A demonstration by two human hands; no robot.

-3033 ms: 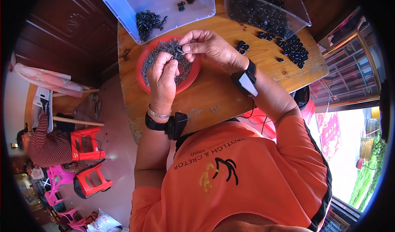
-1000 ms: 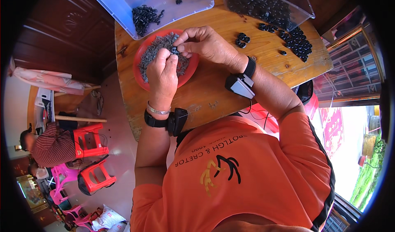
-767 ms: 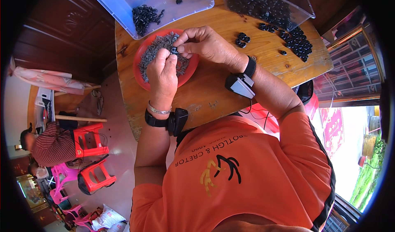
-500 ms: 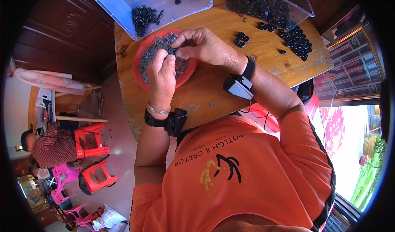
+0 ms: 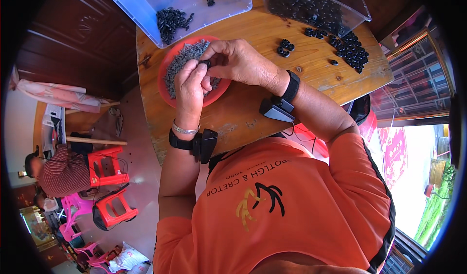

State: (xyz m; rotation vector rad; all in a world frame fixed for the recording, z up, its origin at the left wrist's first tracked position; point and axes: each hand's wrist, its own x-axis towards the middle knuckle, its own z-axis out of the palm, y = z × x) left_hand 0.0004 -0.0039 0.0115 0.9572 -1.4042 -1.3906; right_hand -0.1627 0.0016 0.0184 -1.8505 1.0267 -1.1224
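A small black ring-like part (image 5: pixel 205 63) is pinched between my two hands, partly hidden by the fingers. My left hand (image 5: pixel 190 85) grips it with thumb and fingertips. From the right, my right hand (image 5: pixel 238 62) closes thumb and forefinger on the same part. Both hands are over a red bowl (image 5: pixel 164 90) filled with small grey pieces (image 5: pixel 181 60). Each wrist wears a black strap with a small device.
A clear bin (image 5: pixel 136 16) with a heap of black parts (image 5: pixel 170 23) stands behind the bowl. Another clear bin (image 5: pixel 311 4) holds many more. Loose black rings (image 5: pixel 352 53) lie on the wooden table (image 5: pixel 272 91). A person (image 5: pixel 63 169) sits at the far left near red stools (image 5: pixel 106 166).
My right hand has shifted slightly down and right, its fingers more curled. The black part has turned between the fingertips. My left hand has barely moved.
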